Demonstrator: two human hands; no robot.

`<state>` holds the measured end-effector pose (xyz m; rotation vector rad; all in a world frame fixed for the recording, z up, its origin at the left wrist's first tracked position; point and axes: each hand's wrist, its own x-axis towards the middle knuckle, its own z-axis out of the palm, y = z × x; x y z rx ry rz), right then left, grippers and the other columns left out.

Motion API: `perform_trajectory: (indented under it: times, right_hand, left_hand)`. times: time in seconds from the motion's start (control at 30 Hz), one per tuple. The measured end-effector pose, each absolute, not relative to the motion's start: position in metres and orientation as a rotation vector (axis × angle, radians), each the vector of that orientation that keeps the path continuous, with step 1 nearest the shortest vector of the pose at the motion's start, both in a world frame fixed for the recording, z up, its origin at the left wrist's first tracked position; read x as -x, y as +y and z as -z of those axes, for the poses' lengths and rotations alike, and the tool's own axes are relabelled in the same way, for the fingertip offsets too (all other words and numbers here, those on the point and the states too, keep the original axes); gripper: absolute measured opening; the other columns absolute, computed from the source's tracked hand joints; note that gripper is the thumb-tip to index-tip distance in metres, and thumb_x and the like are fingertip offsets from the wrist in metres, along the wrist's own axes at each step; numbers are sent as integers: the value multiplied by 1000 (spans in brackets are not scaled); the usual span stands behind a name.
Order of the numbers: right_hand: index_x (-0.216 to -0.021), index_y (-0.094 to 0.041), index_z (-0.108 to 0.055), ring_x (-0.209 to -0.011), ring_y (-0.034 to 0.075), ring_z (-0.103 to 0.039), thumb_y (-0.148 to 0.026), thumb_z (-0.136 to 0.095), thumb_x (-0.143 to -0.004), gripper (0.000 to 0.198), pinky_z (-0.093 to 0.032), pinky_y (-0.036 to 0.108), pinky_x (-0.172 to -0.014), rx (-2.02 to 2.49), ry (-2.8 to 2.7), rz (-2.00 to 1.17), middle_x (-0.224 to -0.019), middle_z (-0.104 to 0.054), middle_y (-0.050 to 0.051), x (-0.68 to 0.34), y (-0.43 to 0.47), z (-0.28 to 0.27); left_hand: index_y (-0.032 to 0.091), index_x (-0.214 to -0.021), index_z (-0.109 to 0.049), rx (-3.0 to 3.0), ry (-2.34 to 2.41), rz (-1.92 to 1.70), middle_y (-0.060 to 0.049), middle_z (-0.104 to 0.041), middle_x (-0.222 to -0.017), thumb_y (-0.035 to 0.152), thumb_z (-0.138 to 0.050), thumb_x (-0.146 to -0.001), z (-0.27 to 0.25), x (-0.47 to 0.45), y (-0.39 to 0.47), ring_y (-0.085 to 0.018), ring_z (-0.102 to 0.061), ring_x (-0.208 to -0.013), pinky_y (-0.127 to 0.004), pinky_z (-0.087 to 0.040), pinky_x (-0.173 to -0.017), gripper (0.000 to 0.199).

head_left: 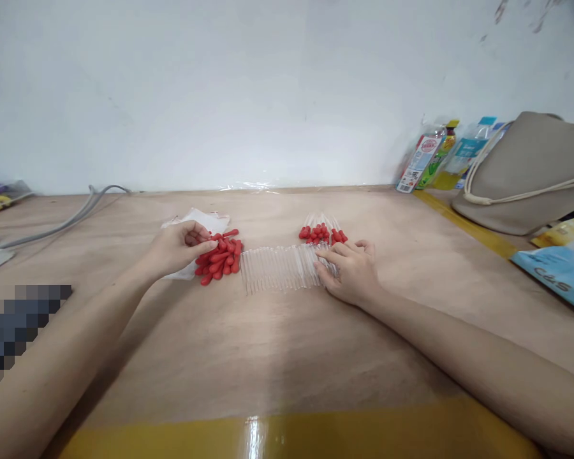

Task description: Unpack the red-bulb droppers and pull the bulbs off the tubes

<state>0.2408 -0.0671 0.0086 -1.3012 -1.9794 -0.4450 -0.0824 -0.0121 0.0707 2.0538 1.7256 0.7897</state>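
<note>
Red rubber dropper bulbs [221, 261] lie heaped on a white plastic bag [203, 220], left of the middle. My left hand [186, 245] is at the heap's upper left side, thumb and fingers closed in a pinch on a red bulb. Beside the heap, clear glass dropper tubes [280, 268] lie side by side in a row. At the row's right end is my right hand [347, 271], its thumb and index finger closed about a glass tube there. Just behind it lie droppers with red bulbs fitted [319, 233], their clear tubes pointing toward the wall.
Bottles [466, 156] and a carton [419, 162] stand against the wall at the back right. Nearby are a grey-brown bag [530, 172] and a blue packet [557, 274]. A grey cable [71, 220] runs along the left. Yellow tape [182, 440] covers the table's front edge.
</note>
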Motion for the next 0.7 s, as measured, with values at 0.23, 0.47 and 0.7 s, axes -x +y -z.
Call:
perform_trajectory:
  times: [0.23, 0.47, 0.7]
  right_hand:
    - [-83, -21, -68, -70, 14, -50, -42, -53, -78, 26, -21, 37, -83, 1305, -2022, 369, -71, -61, 2, -241, -68, -10]
    - [-81, -20, -68, -73, 15, -51, -47, -53, -78, 31, -22, 37, -82, 1291, -2044, 294, -77, -60, 2, -241, -67, -10]
    - [-80, -21, -68, -77, 14, -52, -39, -51, -82, 25, -22, 36, -81, 1294, -1949, 267, -81, -60, 2, -243, -64, -8]
  left_hand:
    - [18, -82, -59, -2075, 1876, -790, 0, -62, -71, 46, -58, -71, -77, 82, -14, -13, -53, -64, -23, -41, -58, 31]
    - [19, -73, -59, -2245, 1783, -964, -1, -62, -70, 45, -57, -70, -81, 49, -22, -13, -54, -59, -24, -41, -55, 26]
    - [18, -74, -63, -2401, 1533, -603, -3, -64, -73, 37, -59, -69, -67, -32, 7, -15, -56, -63, -26, -42, -59, 20]
